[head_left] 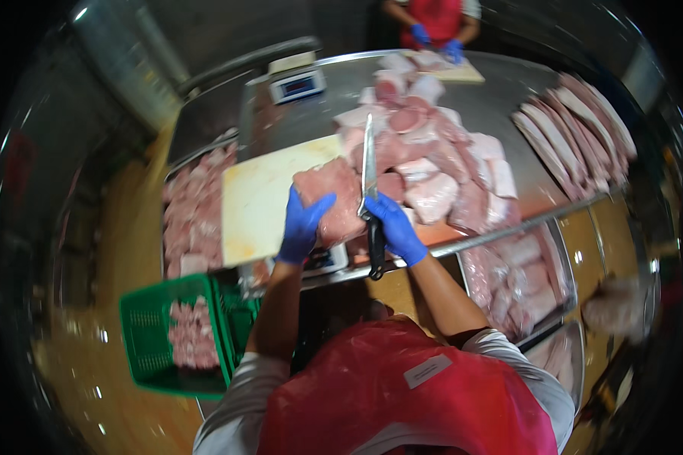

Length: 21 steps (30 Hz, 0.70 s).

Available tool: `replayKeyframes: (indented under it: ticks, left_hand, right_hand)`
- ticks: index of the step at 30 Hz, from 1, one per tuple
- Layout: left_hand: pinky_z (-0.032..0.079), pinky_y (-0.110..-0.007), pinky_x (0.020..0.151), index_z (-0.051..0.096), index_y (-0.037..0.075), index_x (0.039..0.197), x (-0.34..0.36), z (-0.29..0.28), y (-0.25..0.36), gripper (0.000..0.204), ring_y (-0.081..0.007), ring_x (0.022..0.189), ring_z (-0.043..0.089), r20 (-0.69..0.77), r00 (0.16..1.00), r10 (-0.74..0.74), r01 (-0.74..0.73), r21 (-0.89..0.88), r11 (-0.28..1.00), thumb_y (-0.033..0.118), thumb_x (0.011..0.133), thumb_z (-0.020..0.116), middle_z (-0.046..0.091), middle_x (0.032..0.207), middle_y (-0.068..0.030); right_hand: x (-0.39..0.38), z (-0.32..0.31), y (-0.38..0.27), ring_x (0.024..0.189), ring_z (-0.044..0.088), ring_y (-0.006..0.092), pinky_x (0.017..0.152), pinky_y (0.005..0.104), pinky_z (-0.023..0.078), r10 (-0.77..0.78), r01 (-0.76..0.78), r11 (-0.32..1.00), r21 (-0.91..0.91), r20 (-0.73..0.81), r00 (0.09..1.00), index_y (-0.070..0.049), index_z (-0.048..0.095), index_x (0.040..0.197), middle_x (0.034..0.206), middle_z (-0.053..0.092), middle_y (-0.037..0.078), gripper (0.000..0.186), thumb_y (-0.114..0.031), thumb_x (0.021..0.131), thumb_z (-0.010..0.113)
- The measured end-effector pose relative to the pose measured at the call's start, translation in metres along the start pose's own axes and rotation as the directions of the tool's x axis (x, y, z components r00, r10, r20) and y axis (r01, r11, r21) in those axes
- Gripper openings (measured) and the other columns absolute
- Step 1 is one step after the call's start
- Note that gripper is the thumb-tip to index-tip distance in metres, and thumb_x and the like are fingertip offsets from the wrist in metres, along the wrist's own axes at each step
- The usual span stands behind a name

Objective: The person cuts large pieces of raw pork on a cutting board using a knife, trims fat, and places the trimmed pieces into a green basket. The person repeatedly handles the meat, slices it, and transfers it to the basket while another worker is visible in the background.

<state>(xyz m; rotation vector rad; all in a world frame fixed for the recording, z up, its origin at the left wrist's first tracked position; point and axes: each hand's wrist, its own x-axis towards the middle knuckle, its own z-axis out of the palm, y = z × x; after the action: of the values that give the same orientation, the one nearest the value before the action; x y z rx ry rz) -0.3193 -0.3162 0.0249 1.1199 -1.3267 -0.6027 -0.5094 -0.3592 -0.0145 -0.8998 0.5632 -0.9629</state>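
Between my two blue-gloved hands is a thick slab of raw pork [332, 199], raised over the right edge of a white cutting board [262, 193]. My left hand [302, 226] grips the slab's left side, thumb on top. In my right hand [396, 229] is a knife [369, 163] with a black handle; its blade points away from me. The right-hand fingers also lie close to the slab's right edge, and whether they support it from below is hidden. Just beyond the knife lies a large heap of raw pork pieces [432, 155].
A digital scale [297, 85] stands at the far left; another scale [328, 259] sits partly hidden below the slab. Cut meat [197, 205] fills a tray at left. A green basket [133, 326] holds more. Long pork slabs [577, 136] lie at right. A co-worker [436, 23] works opposite.
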Motion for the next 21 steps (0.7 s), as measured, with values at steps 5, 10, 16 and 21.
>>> replayKeyframes:
  ticks: [5,10,16,21]
  left_hand:
    - [0.054,-0.033,0.076,0.063,-0.003,0.111,-0.003,-0.063,-0.077,0.02,-0.0196,0.082,0.064,-0.417,0.88,-0.227,0.197,-0.115,0.974,0.013,0.097,0.062,0.066,0.088,-0.0095]
    - [0.053,-0.026,0.056,0.063,-0.003,0.111,-0.033,-0.171,-0.092,0.02,-0.0124,0.063,0.061,-0.591,0.77,-0.242,0.235,-0.09,0.968,0.012,0.101,0.054,0.064,0.078,-0.0071]
    - [0.057,-0.029,0.07,0.067,0.0,0.114,-0.119,-0.177,-0.053,0.024,-0.0149,0.081,0.069,-0.362,0.887,0.287,0.032,0.667,0.744,0.007,0.091,0.069,0.071,0.093,-0.0106]
    - [0.058,-0.033,0.069,0.065,0.005,0.117,-0.085,-0.071,-0.05,0.043,-0.022,0.077,0.071,-0.37,0.897,0.243,-0.032,0.494,0.869,0.006,0.077,0.081,0.07,0.094,-0.0123]
  right_hand:
    - [0.055,0.022,0.038,0.093,0.059,0.0117,0.085,0.0272,0.047,0.079,-0.023,0.952,-0.304,0.172,0.982,0.002,0.063,0.119,0.103,0.068,0.004,0.03,-0.021,0.1,0.058]
    - [0.044,-0.015,0.037,0.091,0.062,0.0101,0.08,0.0255,0.05,0.117,-0.11,0.866,-0.487,-0.017,0.993,-0.003,0.064,0.121,0.102,0.068,0.002,0.027,-0.02,0.101,0.057]
    - [-0.025,-0.006,0.005,0.053,0.057,0.012,0.047,0.0265,0.046,0.098,-0.115,0.593,-0.797,-0.07,0.993,-0.005,0.054,0.115,0.071,0.06,0.004,0.02,-0.022,0.106,0.049]
    - [-0.007,0.066,0.032,0.069,0.066,0.0414,0.063,0.0473,0.051,-0.077,0.458,0.206,-0.865,0.452,0.889,-0.018,0.03,0.154,0.088,0.066,0.025,0.057,-0.009,0.1,0.047]
